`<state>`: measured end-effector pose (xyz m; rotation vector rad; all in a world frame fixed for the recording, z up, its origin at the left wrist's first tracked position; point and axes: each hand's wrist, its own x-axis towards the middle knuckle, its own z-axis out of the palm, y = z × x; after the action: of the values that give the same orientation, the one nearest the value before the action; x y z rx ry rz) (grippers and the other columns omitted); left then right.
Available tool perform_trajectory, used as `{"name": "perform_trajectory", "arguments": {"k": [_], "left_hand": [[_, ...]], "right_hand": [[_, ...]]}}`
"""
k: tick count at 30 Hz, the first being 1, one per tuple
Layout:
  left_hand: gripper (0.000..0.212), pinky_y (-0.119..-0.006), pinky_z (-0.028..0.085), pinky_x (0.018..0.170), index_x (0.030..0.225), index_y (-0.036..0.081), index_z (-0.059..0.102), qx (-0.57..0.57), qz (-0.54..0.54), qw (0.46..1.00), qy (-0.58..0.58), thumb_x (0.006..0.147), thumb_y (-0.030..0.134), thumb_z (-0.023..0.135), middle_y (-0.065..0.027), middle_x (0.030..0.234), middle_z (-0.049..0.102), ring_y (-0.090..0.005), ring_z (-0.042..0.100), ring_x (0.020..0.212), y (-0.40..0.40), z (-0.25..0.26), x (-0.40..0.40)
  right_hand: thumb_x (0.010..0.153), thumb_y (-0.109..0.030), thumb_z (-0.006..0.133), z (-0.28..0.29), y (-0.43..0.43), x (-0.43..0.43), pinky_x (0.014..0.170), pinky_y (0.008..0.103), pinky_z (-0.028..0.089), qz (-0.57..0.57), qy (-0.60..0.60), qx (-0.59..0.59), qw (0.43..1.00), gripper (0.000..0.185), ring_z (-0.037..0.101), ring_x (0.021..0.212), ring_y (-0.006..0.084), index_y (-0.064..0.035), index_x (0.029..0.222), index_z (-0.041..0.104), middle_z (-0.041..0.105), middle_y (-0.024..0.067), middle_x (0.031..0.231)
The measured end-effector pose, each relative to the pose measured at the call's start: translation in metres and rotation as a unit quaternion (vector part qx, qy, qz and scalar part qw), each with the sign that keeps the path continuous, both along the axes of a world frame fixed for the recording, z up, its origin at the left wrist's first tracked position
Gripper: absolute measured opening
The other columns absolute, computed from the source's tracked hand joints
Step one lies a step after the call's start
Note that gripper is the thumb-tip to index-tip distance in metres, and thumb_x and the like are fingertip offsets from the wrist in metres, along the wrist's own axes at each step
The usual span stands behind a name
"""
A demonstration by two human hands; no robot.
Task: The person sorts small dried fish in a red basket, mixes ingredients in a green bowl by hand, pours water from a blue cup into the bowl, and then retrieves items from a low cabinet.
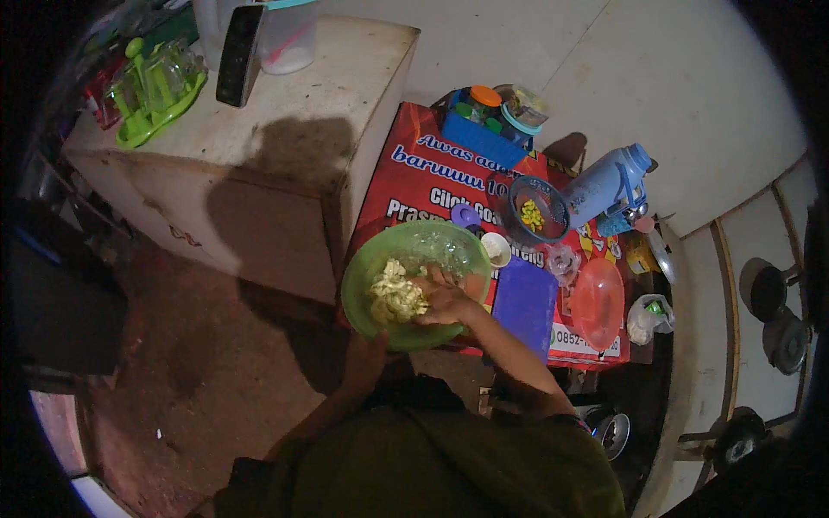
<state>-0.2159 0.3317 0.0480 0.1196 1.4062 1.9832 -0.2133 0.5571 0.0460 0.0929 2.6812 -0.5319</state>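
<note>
A translucent green plastic bowl (363, 324) is directly before me at the table's near left corner. Inside it lies a lumpy, pale yellow dough-like mass (396, 294), mostly on the left side. My right hand (447, 303) reaches into the bowl with fingers apart, touching the mass at its right edge; some fingertips are hard to make out. At the bowl's near rim, my left hand (372, 349) grips from outside, in shadow. Just beyond the bowl's right rim are a small white cup (495, 249) with pale contents and a round purple lid-like item (465, 215).
On the red banner-covered table (405, 152) are a dark strainer basket (550, 201) with chopped yellow-green pieces, a blue flask (605, 181), a purple cutting board (524, 304), a pink basin (599, 304) and a blue basket (479, 139) of jars. A cabinet (311, 129) adjoins at left.
</note>
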Motion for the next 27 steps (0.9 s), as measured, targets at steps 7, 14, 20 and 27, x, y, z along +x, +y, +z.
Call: {"name": "perform_trajectory", "arguments": {"k": [7,14,20,27], "left_hand": [[0.040,-0.034,0.050,0.067,0.120,0.001,0.033,-0.038,0.019,0.995,0.089,0.087,0.019,0.045,-0.0130,0.109,0.047,-0.0216,0.052,0.091,0.000,0.004,-0.002],[0.036,-0.038,0.053,0.074,0.120,-0.002,0.029,-0.058,-0.032,0.995,-0.075,0.088,0.008,0.042,-0.0165,0.112,0.043,-0.0265,0.051,0.098,0.005,0.021,-0.005],[0.038,-0.038,0.053,0.075,0.122,0.001,0.026,-0.032,-0.016,0.997,-0.066,0.087,0.008,0.041,-0.0164,0.114,0.041,-0.0267,0.050,0.100,0.002,-0.003,-0.005],[0.042,-0.039,0.053,0.075,0.124,0.004,0.024,-0.029,-0.027,0.999,0.021,0.087,0.010,0.042,-0.0151,0.118,0.038,-0.0267,0.050,0.099,0.000,-0.003,-0.006]], "right_hand": [[0.074,-0.037,0.062,0.029,0.031,-0.037,0.094,0.0321,0.033,-0.085,-0.141,-0.191,0.968,0.054,0.043,0.112,0.0229,-0.0106,0.119,0.049,0.041,0.0154,0.126],[0.073,-0.045,0.060,-0.012,-0.045,-0.029,0.097,0.0393,0.030,0.069,0.198,0.179,0.961,0.053,0.034,0.119,0.0315,-0.0111,0.114,0.051,0.036,0.0123,0.130],[0.070,-0.044,0.064,0.020,-0.001,-0.037,0.094,0.0374,0.034,0.017,-0.014,-0.259,0.966,0.052,0.043,0.111,0.0292,-0.0102,0.108,0.053,0.052,0.0129,0.112],[0.060,-0.056,0.065,0.018,0.001,-0.010,0.099,0.0416,0.027,0.013,0.027,0.017,0.999,0.084,0.031,0.119,0.0370,-0.0255,0.130,0.032,0.031,0.0159,0.132]]}}
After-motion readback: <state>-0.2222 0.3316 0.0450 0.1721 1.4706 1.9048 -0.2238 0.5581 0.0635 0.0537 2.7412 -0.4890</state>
